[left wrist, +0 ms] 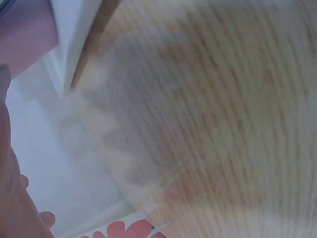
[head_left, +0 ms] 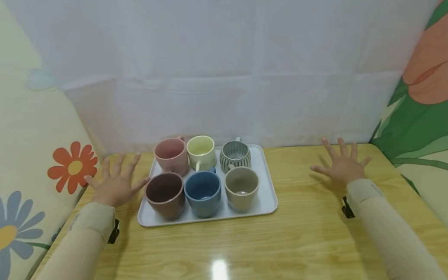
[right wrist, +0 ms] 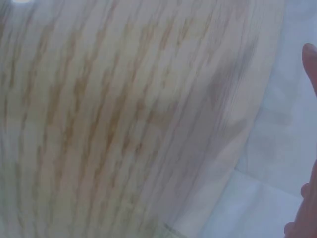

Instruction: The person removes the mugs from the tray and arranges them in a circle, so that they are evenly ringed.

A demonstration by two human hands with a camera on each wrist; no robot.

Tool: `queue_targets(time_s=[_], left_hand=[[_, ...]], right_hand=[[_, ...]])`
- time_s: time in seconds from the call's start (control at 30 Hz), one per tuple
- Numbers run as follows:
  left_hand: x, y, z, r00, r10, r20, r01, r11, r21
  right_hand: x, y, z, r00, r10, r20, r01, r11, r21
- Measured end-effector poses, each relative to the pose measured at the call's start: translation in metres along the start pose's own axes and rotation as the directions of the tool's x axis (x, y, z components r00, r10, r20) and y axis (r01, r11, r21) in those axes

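Six cups would be several: they stand upright in two rows on a white tray. In the back row are a pink cup, a pale yellow cup and a grey ribbed cup. The front row holds a brown cup, a blue cup and a beige cup. My left hand, fingers spread, is beside the tray's left side, its thumb overlapping the brown cup's edge in the head view. Far to the tray's right, my right hand is spread too, holding nothing.
The wooden table runs back to a white cloth hung behind it. Flower-patterned cloths hang at the left and at the right. A bright reflection lies near the table's front.
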State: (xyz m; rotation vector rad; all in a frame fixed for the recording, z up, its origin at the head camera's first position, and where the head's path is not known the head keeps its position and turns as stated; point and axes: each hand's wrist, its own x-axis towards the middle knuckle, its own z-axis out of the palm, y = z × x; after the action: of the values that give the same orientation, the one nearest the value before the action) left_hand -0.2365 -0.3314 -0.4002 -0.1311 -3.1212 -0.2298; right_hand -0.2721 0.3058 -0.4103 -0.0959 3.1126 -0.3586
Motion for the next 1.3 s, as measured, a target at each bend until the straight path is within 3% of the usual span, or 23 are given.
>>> queue_targets(time_s=[0.23, 0.37, 0.53, 0.67, 0.8, 0.9, 1.0, 1.07, 1.13, 1.23, 1.27, 1.3], left_hand=[[-0.002, -0.004, -0.001, 1.000, 0.004, -0.010, -0.004, 1.000, 0.003], [-0.002, -0.007, -0.006, 0.998, -0.011, -0.062, 0.009, 0.999, -0.039], [-0.008, -0.003, -0.015, 0.990, -0.034, -0.139, 0.006, 0.981, -0.194], [-0.017, 0.006, -0.013, 0.969, -0.001, -0.246, -0.091, 0.929, -0.360], [-0.027, 0.017, -0.008, 0.941, -0.002, -0.339, -0.179, 0.847, -0.500], [-0.038, 0.026, -0.007, 0.934, -0.091, -0.346, -0.159, 0.759, -0.631], [-0.048, 0.033, -0.005, 0.933, -0.218, -0.285, -0.075, 0.659, -0.749], [-0.050, 0.036, -0.001, 0.925, -0.306, -0.227, -0.005, 0.585, -0.811], [-0.051, 0.038, 0.004, 0.917, -0.368, -0.156, 0.047, 0.486, -0.873], [-0.051, 0.038, 0.012, 0.925, -0.378, -0.042, 0.102, 0.353, -0.930], [-0.052, 0.037, 0.014, 0.934, -0.357, 0.003, 0.124, 0.315, -0.941], [-0.053, 0.035, 0.016, 0.943, -0.330, 0.048, 0.153, 0.298, -0.942]], right_hand=[[0.000, -0.003, 0.003, 1.000, -0.025, 0.004, 0.025, 1.000, 0.016], [0.000, -0.007, 0.005, 0.999, -0.039, -0.002, 0.039, 0.999, 0.037], [-0.004, -0.021, 0.006, 0.992, -0.099, -0.080, 0.106, 0.990, 0.098], [-0.011, -0.034, 0.010, 0.975, -0.142, -0.171, 0.170, 0.972, 0.162], [-0.020, -0.048, 0.017, 0.960, -0.141, -0.240, 0.212, 0.929, 0.302], [-0.027, -0.062, 0.022, 0.954, -0.147, -0.263, 0.248, 0.880, 0.406], [-0.032, -0.075, 0.027, 0.950, -0.161, -0.267, 0.277, 0.829, 0.486], [-0.034, -0.083, 0.030, 0.950, -0.174, -0.260, 0.293, 0.789, 0.540], [-0.036, -0.090, 0.032, 0.956, -0.183, -0.230, 0.289, 0.733, 0.616], [-0.037, -0.100, 0.035, 0.958, -0.208, -0.197, 0.286, 0.647, 0.707], [-0.037, -0.104, 0.037, 0.957, -0.222, -0.187, 0.286, 0.615, 0.734], [-0.037, -0.108, 0.038, 0.954, -0.238, -0.183, 0.291, 0.583, 0.758]])
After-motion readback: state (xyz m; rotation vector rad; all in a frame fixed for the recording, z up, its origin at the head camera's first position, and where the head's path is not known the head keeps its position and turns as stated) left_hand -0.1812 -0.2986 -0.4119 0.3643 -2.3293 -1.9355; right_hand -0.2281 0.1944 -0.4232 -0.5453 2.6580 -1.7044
